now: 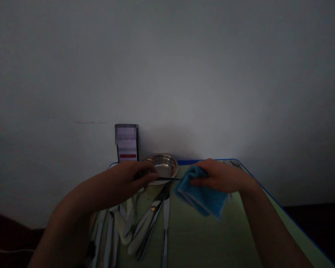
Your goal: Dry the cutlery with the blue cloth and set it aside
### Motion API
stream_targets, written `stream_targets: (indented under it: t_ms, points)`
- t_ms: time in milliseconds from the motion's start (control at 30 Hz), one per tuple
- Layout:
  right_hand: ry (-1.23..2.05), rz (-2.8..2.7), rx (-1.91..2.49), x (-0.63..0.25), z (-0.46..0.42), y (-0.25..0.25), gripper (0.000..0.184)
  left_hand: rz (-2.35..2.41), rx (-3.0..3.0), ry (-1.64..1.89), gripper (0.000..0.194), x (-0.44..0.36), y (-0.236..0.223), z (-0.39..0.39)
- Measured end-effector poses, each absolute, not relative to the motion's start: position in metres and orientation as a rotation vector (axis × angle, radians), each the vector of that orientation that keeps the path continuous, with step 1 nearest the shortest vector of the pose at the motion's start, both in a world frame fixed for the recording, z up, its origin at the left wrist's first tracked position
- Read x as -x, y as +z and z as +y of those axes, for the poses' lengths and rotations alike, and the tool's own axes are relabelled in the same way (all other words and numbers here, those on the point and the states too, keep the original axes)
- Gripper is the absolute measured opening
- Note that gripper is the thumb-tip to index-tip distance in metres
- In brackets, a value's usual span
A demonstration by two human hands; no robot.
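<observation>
My left hand (pixel 142 175) is closed on one end of a thin, dark-looking piece of cutlery (pixel 169 178), held level over the front of a shiny metal bowl (pixel 163 165). My fingers hide that end. The other end goes into a folded blue cloth (pixel 203 193), which my right hand (pixel 212 175) pinches around it. The cutlery's kind does not show. Below the hands lies a loose pile of cutlery (pixel 147 223), with a table knife (pixel 166 219) lying lengthwise at its right side.
A phone (pixel 127 149) stands upright against the wall (pixel 167 82), behind my left hand. More cutlery (pixel 234 163) lies at the table's far right corner, partly behind my right hand. The pale green tabletop (pixel 212 238) has a blue edge. The light is dim.
</observation>
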State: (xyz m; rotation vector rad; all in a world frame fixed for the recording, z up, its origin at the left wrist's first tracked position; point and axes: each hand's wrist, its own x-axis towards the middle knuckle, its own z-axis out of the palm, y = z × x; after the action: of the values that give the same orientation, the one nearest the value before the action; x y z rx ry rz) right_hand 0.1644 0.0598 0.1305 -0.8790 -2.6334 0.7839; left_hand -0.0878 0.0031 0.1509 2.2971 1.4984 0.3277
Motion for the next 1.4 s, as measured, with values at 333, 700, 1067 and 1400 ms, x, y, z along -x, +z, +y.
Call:
stream_targets:
  t_ms: [333,700,1067,1400]
  points:
    - [0.793,-2.573,0.889,-0.166,0.05,0.141,0.016,1.496,-2.287,0.325,0.026,0.091,0.158,-0.001]
    - [0.822,-2.725,0.75,-0.151,0.045,0.141,0.02,1.402,-2.476,0.367,0.022,0.063,0.156,-0.006]
    - [0.805,-2.565,0.952,-0.164,0.05,0.143,0.019,1.674,-2.284,0.233,0.033,0.085,0.162,-0.011]
    - [0.745,-1.56,1.126,-0.15,0.065,0.128,0.037,1.558,-2.352,0.265,0.033,0.078,0.162,-0.021]
